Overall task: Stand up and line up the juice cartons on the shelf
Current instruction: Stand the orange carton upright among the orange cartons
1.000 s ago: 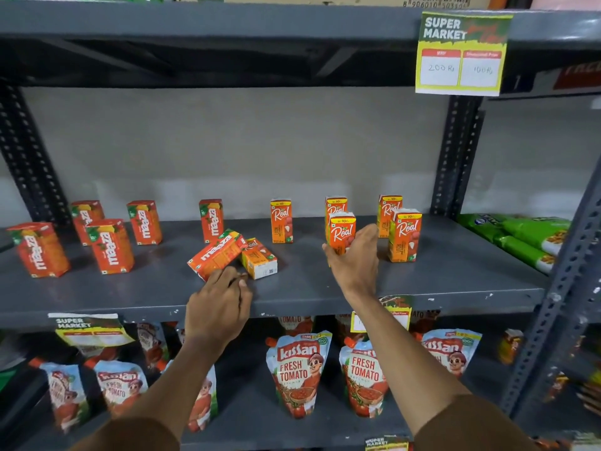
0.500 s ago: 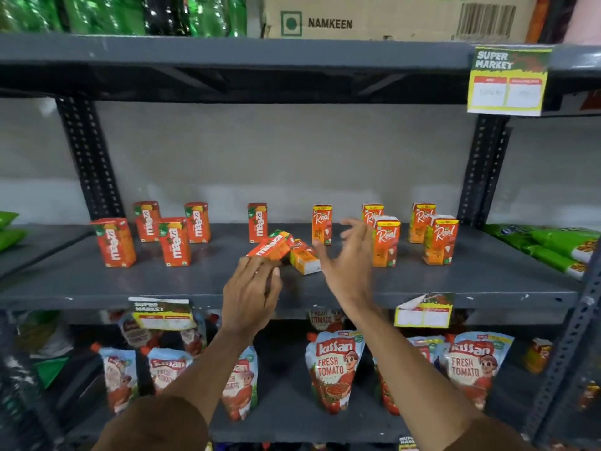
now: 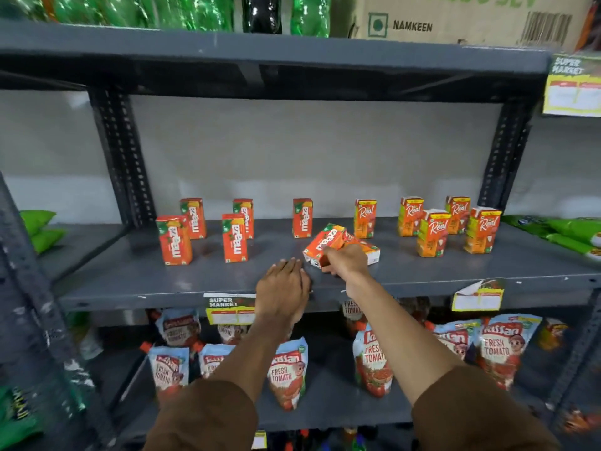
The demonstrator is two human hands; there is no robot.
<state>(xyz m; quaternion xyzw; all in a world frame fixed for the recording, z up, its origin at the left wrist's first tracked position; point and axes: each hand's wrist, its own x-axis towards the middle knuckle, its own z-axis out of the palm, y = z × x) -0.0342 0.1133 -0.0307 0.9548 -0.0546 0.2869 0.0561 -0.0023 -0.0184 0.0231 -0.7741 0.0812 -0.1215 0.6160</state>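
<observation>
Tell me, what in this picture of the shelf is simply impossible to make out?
Head view only:
- Lying Real carton: mostly hidden behind the right hand and the tilted Maaza carton.
- Right hand's fingers: curled under that carton, so the grip is unclear.
- Price tags: print blurred, unreadable.
- Cardboard box: cut off by the top edge.
- Left hand: palm down on the shelf; anything beneath is hidden.
</observation>
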